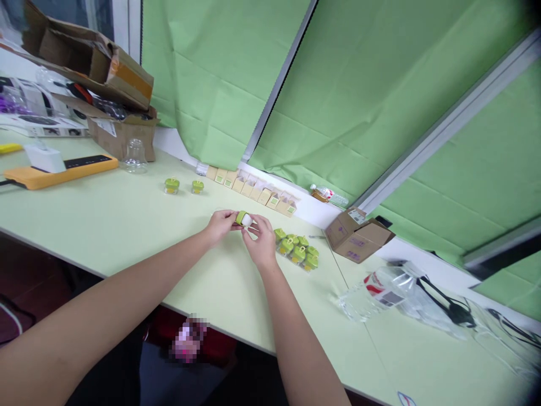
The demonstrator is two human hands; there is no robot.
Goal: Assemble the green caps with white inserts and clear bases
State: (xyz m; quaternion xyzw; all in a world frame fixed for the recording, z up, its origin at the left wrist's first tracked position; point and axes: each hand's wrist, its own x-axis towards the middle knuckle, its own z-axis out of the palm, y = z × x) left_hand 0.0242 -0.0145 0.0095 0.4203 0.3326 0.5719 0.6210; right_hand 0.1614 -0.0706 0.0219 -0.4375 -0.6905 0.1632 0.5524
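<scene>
Above the table [127,225], a small green-lidded container [243,218] with a white face is held between my two hands. My left hand [221,224] pinches its green side. On the white side, the fingers of my right hand [262,239] are curled against it. Close to my right hand stands a cluster of clear little jars with green lids [298,255]. Two similar green-lidded jars [171,185] sit farther back on the left. A row of small beige boxes [253,189] lines the wall behind my hands.
At the left are an orange power strip [84,167], a clear plastic dome [136,158] and open cardboard boxes [122,132]. A cardboard carton [355,237] and a large water bottle [372,293] occupy the right, with cables [460,310] beyond. Another bottle [332,196] lies by the green curtain [359,96].
</scene>
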